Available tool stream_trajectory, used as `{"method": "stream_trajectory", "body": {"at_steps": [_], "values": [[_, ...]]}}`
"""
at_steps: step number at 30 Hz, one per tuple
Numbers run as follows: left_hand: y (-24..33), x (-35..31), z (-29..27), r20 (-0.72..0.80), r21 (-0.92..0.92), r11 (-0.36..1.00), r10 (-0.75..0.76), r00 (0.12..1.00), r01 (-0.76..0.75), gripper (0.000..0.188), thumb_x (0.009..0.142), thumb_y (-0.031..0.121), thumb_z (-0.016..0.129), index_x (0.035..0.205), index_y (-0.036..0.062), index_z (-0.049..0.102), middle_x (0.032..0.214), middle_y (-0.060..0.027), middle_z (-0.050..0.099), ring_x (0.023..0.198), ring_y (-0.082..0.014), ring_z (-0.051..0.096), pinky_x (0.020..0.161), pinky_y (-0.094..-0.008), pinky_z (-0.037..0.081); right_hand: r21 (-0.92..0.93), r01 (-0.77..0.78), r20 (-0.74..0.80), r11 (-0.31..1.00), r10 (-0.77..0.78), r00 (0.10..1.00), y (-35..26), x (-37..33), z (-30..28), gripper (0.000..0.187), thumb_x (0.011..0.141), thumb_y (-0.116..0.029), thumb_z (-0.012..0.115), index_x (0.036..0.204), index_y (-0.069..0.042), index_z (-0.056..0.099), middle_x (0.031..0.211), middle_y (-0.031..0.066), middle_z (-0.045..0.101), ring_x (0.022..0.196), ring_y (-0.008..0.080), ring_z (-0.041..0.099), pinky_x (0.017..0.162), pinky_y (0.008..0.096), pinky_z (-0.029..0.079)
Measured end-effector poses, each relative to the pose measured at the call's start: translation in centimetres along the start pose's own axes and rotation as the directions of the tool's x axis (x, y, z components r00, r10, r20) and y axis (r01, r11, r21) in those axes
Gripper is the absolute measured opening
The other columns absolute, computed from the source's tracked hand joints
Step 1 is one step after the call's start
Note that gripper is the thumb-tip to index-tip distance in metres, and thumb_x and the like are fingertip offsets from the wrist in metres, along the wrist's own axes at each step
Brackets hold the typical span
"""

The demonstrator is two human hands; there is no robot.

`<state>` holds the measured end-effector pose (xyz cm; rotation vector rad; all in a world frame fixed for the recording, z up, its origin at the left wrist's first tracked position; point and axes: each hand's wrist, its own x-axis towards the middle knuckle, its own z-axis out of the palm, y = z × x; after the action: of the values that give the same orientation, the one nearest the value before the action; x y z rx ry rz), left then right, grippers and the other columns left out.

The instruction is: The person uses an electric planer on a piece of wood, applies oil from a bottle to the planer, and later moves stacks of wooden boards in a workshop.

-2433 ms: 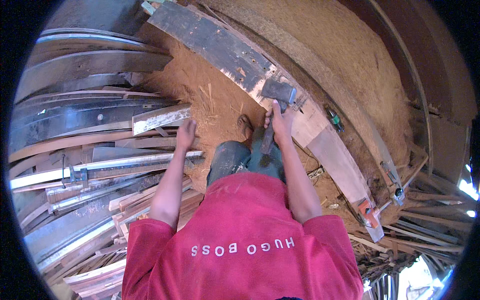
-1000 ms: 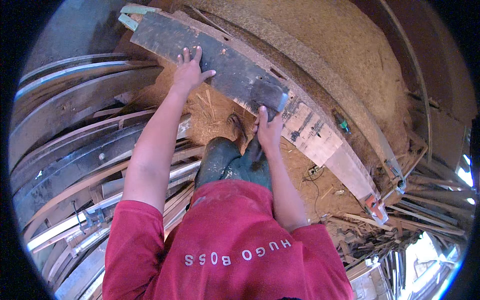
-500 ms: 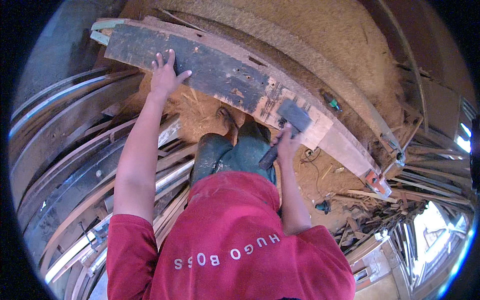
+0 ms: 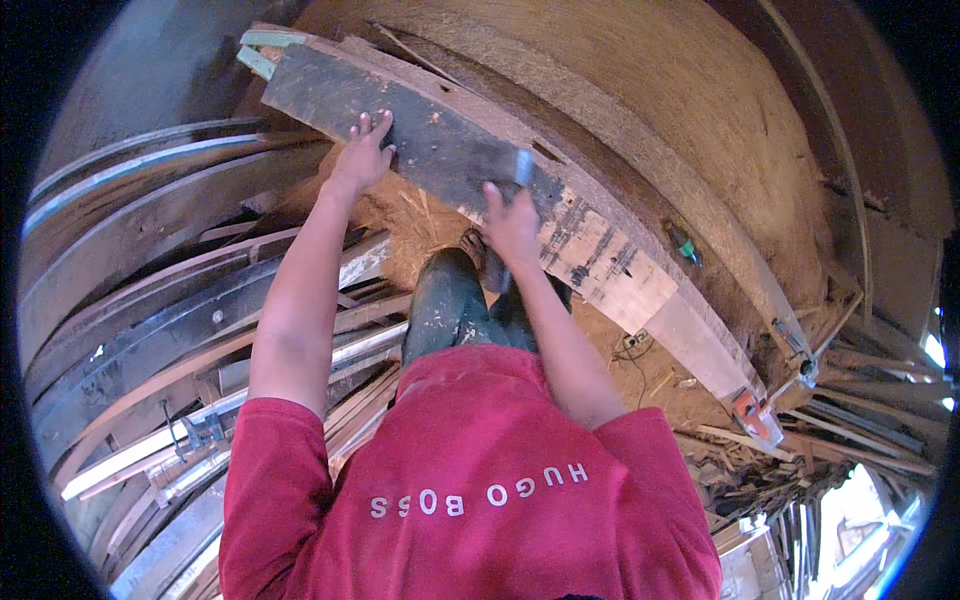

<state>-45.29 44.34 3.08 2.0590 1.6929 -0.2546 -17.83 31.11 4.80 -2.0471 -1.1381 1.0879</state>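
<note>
Dark plank (image 4: 440, 145) under spread left fingers (image 4: 382, 126), right fingers (image 4: 493, 204) around a blurred, part-hidden tool (image 4: 523, 168)

Between left hand (image 4: 363, 160) and right hand (image 4: 514, 230) the board (image 4: 440, 145) leaves passage; planks (image 4: 200, 315) crowd the left.

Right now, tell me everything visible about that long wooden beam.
The long wooden beam slants from upper left to lower right, dark and worn, then pale and streaked, with some holes. The left grip rests on its dark part; an orange fitting sits at the lower-right end. Whether the blurred tool touches it is unclear.
</note>
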Motion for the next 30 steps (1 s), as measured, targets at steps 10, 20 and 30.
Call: {"method": "stream_trajectory", "body": {"at_steps": [10, 20, 30], "values": [[-1.4, -5.3, -0.1, -0.297, -0.374, 0.924, -0.042, 0.954, -0.076, 0.06, 0.088, 0.006, 0.054, 0.146, 0.0096, 0.04, 0.151, -0.0238, 0.035, 0.14, -0.0424, 0.034, 0.114, -0.0448, 0.033, 0.534, -0.291, 0.089, 0.794, 0.29, 0.953, 0.8, -6.3, -1.2, 0.028, 0.101, -0.03, 0.055, 0.098, -0.004, 0.045, 0.06, 0.0037, 0.049, 0.042, 0.0151, 0.051, 0.039, 0.0304, 0.044], [-10.4, -32.0, 12.6, 0.226, -0.458, 0.777, -0.368, 0.902, 0.432, 0.044, 0.099, 0.034, 0.052, 0.125, -0.0005, 0.058, 0.125, -0.025, 0.059, 0.122, -0.0423, 0.052, 0.103, -0.0453, 0.042, -0.041, 0.144, 0.13, 0.989, -0.137, 0.982, -16.2, 5.1, 18.0, 0.055, 0.093, -0.041, 0.059, 0.114, 0.009, 0.054, 0.099, 0.0345, 0.065, 0.093, 0.0537, 0.062, 0.084, 0.0556, 0.049], [-14.7, -33.1, 13.0, 0.327, -0.778, 0.274, -0.591, 0.737, 0.565, 0.047, 0.102, 0.042, 0.047, 0.112, -0.0014, 0.063, 0.107, -0.0225, 0.067, 0.098, -0.0347, 0.063, 0.09, -0.0408, 0.047, 0.504, -0.351, 0.031, 0.789, 0.39, 0.92, -4.5, -5.7, 9.1, 0.027, 0.099, -0.031, 0.057, 0.102, -0.009, 0.044, 0.061, 0.0036, 0.05, 0.045, 0.0141, 0.05, 0.039, 0.0304, 0.044]]}}
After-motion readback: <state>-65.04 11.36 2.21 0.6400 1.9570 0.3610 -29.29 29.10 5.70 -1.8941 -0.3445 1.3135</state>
